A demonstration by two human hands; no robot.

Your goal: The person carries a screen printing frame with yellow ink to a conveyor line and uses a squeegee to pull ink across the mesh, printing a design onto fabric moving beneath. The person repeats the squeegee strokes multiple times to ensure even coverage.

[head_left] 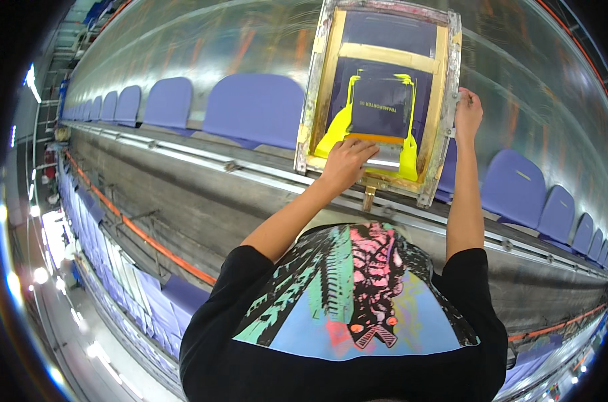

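A screen-printing frame (pixel 451 80) lies over the bench in front of me, its edges stained and taped. Bright yellow ink (pixel 339 132) streaks both sides of its dark mesh and pools toward the near end. My left hand (pixel 348 163) is closed over the left part of a squeegee (pixel 386 155), which has a metallic body and an orange strip. The squeegee lies crosswise on the mesh near the frame's close end. At the frame's right side, my right hand (pixel 469 110) grips the outer edge with curled fingers. What lies under the frame is mostly hidden.
Purple fabric panels (pixel 254 107) lie in a row along the shiny bench, on both sides of the frame. A metal rail (pixel 250 171) runs along the bench's near edge. Behind me, an orange pipe (pixel 143 231) runs beside another row of purple panels.
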